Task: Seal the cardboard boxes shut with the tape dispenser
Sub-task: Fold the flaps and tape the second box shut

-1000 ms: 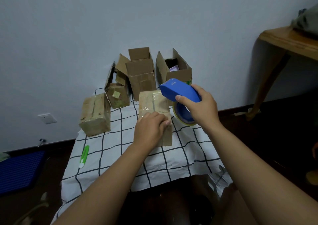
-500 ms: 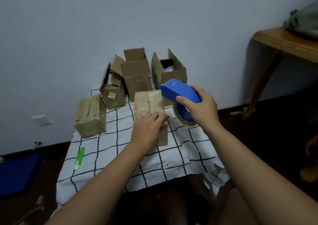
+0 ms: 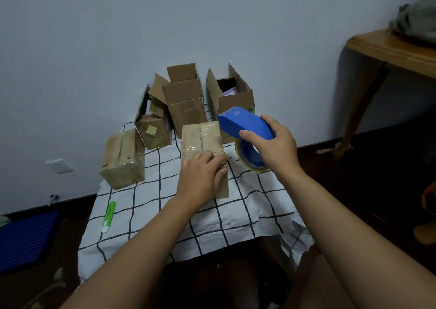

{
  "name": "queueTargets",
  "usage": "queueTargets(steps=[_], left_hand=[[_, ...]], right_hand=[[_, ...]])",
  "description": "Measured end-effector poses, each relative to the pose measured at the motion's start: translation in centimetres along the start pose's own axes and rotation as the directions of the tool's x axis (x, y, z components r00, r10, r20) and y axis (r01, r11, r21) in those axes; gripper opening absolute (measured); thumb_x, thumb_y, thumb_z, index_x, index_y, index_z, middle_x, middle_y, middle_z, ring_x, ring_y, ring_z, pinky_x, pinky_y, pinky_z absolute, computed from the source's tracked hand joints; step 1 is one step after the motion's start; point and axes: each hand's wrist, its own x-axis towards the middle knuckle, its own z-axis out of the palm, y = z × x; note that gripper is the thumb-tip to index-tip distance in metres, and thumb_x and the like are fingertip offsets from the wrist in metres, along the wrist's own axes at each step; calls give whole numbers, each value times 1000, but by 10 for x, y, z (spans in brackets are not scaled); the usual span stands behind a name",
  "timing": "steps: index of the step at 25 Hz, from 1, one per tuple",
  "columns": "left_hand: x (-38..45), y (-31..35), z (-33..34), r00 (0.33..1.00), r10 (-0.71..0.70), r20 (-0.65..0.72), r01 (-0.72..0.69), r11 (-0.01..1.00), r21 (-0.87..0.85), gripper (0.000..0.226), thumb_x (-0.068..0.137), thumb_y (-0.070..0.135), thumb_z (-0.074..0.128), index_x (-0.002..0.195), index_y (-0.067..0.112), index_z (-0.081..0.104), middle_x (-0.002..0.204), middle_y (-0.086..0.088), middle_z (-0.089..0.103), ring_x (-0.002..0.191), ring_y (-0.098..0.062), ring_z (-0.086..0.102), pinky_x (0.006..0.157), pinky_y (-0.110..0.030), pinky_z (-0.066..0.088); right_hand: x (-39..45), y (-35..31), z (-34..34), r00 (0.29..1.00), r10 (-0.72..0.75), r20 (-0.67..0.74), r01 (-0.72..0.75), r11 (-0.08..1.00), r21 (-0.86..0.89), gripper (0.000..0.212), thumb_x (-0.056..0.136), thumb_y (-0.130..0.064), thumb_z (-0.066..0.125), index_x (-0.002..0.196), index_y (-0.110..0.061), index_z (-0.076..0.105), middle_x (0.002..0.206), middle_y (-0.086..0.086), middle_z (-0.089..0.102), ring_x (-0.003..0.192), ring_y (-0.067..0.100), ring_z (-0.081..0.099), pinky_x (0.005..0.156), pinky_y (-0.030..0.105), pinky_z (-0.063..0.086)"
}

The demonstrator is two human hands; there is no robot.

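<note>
Left hand (image 3: 202,176): palm down, fingers together and pressed flat on the near end of the closed, tape-glossed brown cardboard box (image 3: 202,141) lying mid-table; forearm reaches in from the near edge.

Right hand (image 3: 274,147): raised just right of that box, fingers wrapped over the back and thumb along the near side of the blue plastic tape dispenser (image 3: 245,124). Its roll of tan tape (image 3: 250,158) hangs below, clear of the cloth; the nose points toward the far edge, above the box's far right corner. Whether it touches the box cannot be told.

Cardboard boxes, five counted:
- the box under the left hand, closed;
- one closed brown box wrapped in clear tape (image 3: 123,158), at the left edge;
- one small open box with a raised flap (image 3: 153,129), far left;
- one tall open box with upright flaps (image 3: 185,101), far edge, centre;
- one open box showing something pale inside (image 3: 233,96), far right, behind the dispenser.

Other item, one: green-and-white utility knife (image 3: 108,216), near the left edge.

Surface: small table under a white cloth with a black grid (image 3: 245,214), crumpled at the near right corner.

Room: pale blue-grey wall (image 3: 118,37) with a white socket (image 3: 59,166); dark floor; wooden side table (image 3: 387,49) at right; blue ribbed mat (image 3: 26,238) at left.
</note>
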Motion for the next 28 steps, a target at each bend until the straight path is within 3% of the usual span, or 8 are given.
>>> queueTargets(steps=[6,12,17,20,22,25,28], left_hand=[[-1,5,2,1000,-3,29,2,999,36,12,86,31,60,98,33,59,96,3,49,90,-21,46,72,-36,31],[5,10,5,997,-83,4,83,996,-31,20,92,46,55,90,28,61,91,4,46,88,-19,42,71,-36,34],[4,21,13,979,-173,-108,170,985,-38,17,86,34,66,101,26,64,88,5,59,83,-21,51,71,-37,37],[3,24,13,971,-211,-110,206,977,-56,20,86,33,66,102,20,63,91,4,65,84,-24,55,73,-38,36],[1,18,5,978,-205,-49,202,977,-70,26,89,43,63,102,21,62,93,5,66,86,-22,55,75,-38,39],[-4,2,-14,979,-187,78,199,956,-213,31,92,50,55,109,24,63,102,8,65,94,-14,54,75,-31,41],[-7,-20,-29,972,-234,11,219,890,-401,31,94,45,58,115,23,66,117,8,65,105,-7,53,83,-29,43]], right_hand=[[-2,2,0,1000,7,5,-7,1000,9,73,76,-54,77,140,-32,50,126,-3,51,112,15,53,97,43,52],[-2,1,-1,1000,6,-5,-6,1000,19,76,75,-56,77,142,-32,49,127,-4,51,113,15,54,97,43,53],[-4,1,-5,1000,-6,-22,6,1000,28,75,75,-55,78,141,-32,50,127,-4,53,114,15,54,98,42,52],[-4,0,-8,1000,-8,-24,9,999,37,74,73,-58,77,138,-33,53,125,-4,54,112,15,55,97,41,52],[-6,-2,-10,1000,-17,-25,18,998,52,77,67,-63,74,136,-34,54,124,-5,55,112,14,56,97,42,53],[-7,-10,-10,999,-27,-21,29,993,112,83,61,-67,72,135,-34,55,127,-6,55,115,14,56,99,41,52],[-7,-23,-2,999,-50,6,48,981,186,84,60,-66,74,135,-34,55,130,-7,55,117,14,56,98,37,53]])
